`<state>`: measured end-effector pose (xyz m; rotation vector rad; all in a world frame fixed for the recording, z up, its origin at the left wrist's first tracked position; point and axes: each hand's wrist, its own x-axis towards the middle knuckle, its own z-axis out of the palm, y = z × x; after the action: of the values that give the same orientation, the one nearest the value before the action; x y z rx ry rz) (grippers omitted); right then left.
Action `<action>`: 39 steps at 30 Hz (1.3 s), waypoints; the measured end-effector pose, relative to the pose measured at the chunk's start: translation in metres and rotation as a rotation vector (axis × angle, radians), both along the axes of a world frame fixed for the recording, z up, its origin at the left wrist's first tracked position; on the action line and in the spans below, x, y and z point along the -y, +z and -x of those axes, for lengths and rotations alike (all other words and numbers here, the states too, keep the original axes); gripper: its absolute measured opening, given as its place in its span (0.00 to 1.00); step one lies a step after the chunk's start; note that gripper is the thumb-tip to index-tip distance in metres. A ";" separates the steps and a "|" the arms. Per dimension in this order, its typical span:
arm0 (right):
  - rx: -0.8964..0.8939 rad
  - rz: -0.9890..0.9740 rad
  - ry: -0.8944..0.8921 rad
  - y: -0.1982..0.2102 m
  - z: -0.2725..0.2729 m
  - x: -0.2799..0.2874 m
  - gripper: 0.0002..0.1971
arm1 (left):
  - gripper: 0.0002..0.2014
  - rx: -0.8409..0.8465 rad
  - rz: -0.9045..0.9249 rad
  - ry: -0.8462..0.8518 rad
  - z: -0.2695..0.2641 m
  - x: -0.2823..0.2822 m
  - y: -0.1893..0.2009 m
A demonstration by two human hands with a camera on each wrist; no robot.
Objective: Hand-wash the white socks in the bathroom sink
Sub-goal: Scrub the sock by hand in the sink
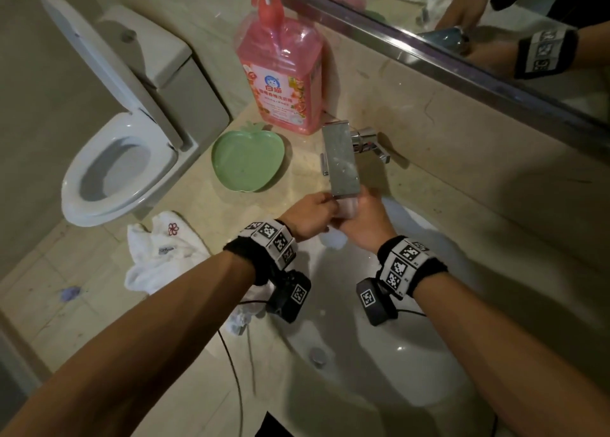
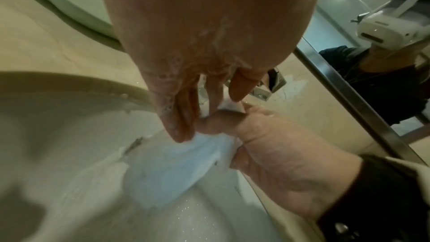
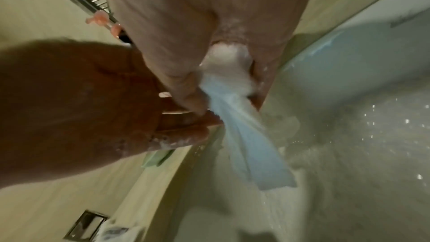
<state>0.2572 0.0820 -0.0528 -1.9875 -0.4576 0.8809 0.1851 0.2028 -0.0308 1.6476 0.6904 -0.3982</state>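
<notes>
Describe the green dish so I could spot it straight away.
Start at the faucet behind the sink. Left of it on the beige counter, before the tall pink detergent bottle, lies the green dish. It alone is apple-shaped, shallow and pale green.

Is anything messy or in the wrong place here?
Yes. A crumpled white towel lies on the floor beside the toilet, not hung up. Both hands, left hand and right hand, grip the sock.
</notes>
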 end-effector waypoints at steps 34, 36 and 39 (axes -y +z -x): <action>0.589 0.418 0.607 0.008 -0.025 0.002 0.12 | 0.10 -0.130 -0.713 -0.341 -0.034 -0.001 -0.009; 0.610 0.437 0.649 0.009 -0.027 0.005 0.08 | 0.14 -0.114 -0.765 -0.477 -0.038 0.002 -0.013; 0.637 0.458 0.633 0.004 -0.028 0.009 0.04 | 0.15 -0.139 -0.788 -0.612 -0.041 0.005 -0.021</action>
<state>0.2850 0.0735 -0.0486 -2.5962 -1.4092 0.7361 0.2260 0.1979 -0.0517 2.6116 0.4450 -0.7417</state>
